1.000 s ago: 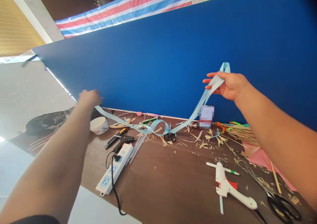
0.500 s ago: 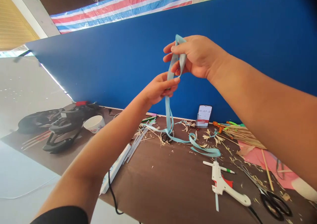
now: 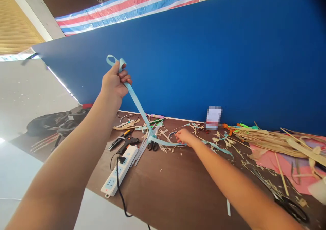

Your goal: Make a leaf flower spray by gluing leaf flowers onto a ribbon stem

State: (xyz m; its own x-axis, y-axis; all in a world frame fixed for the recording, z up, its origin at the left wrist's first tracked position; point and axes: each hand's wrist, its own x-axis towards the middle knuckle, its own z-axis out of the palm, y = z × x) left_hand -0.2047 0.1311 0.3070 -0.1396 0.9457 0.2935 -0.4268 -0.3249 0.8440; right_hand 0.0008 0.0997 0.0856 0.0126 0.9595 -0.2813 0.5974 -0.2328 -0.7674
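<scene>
My left hand [image 3: 113,82] is raised in front of the blue board, its fingers closed on the looped end of a light blue ribbon [image 3: 136,102]. The ribbon runs down from that hand to the brown table [image 3: 178,186] and trails right across the straw scraps. My right hand [image 3: 185,136] is low on the table at the ribbon's lying part, next to black scissors [image 3: 152,146]; its fingers point left and their grip is hidden.
A white power strip [image 3: 119,170] with a black cable and a black glue gun [image 3: 128,142] lie left of centre. Straw strips [image 3: 270,140] and pink paper [image 3: 275,165] fill the right. Second scissors [image 3: 292,211] lie at the front right. A blue board [image 3: 203,60] backs the table.
My hands were together high up on the ribbon; the left hand has carried the ribbon end up and left, and the right hand has dropped to the table near the scissors.
</scene>
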